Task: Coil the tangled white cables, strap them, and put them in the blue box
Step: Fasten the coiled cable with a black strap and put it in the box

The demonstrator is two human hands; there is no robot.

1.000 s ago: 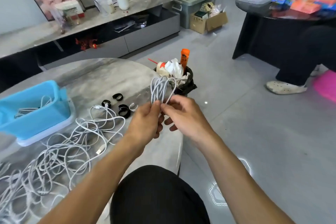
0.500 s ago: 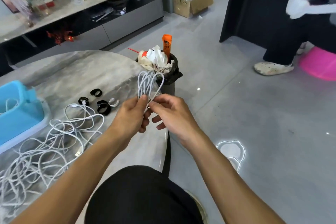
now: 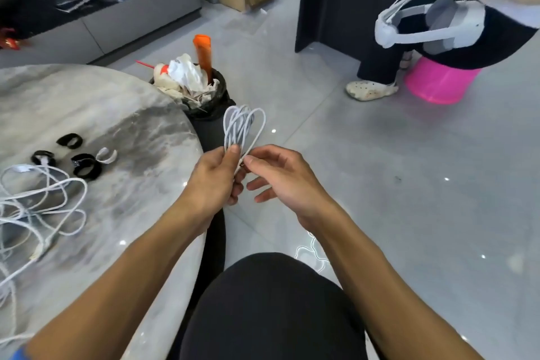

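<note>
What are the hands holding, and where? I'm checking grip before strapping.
A coiled white cable, pinched at its lower end by left hand; right hand fingers touch it.

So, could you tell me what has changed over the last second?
The view swung right: the blue box has left the frame and a person holding a white headset has come in. The left hand still pinches the coiled white cable, and the right hand still works its loose end. The straps and tangled cables lie unmoved on the table.

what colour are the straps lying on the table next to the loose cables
Mostly black: three black straps, plus one white strap beside them, seen in the head view.
</note>
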